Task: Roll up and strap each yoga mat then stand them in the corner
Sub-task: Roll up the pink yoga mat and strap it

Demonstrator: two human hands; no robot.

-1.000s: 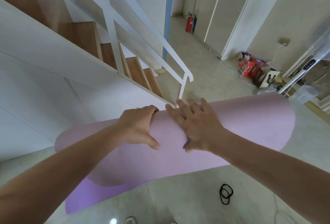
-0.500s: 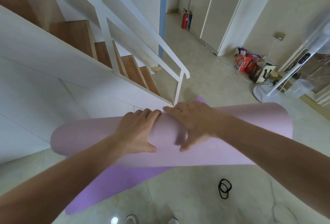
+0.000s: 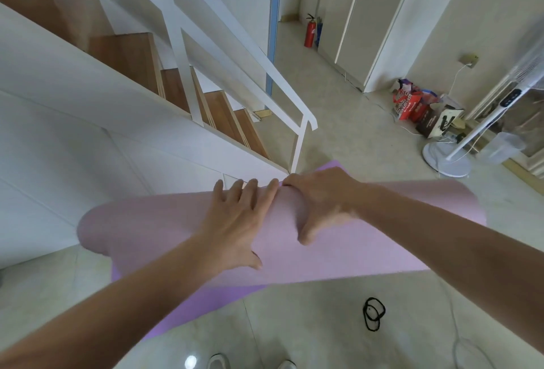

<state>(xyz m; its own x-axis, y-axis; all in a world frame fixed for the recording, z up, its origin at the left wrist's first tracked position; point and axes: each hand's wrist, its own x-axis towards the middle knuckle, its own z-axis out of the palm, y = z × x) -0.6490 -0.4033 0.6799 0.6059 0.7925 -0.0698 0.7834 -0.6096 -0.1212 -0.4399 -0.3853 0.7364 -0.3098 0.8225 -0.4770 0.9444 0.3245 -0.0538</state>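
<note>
Yoga mat [image 3: 176, 230] sits partly rolled on the floor by the stairs [image 3: 141, 53]. My left hand [image 3: 235, 221] lies flat on the roll, fingers spread; my right hand [image 3: 321, 200] curls over its top, thumb on the near side. Black strap [image 3: 373, 313] lies on the tiles nearby.

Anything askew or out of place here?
Yes: the yoga mat roll sits crooked to its unrolled tail, which runs out at an angle toward lower left, so the rolling looks skewed. The left hand lies flat on it; the right hand grips it. The black strap lies loose on the floor.
</note>
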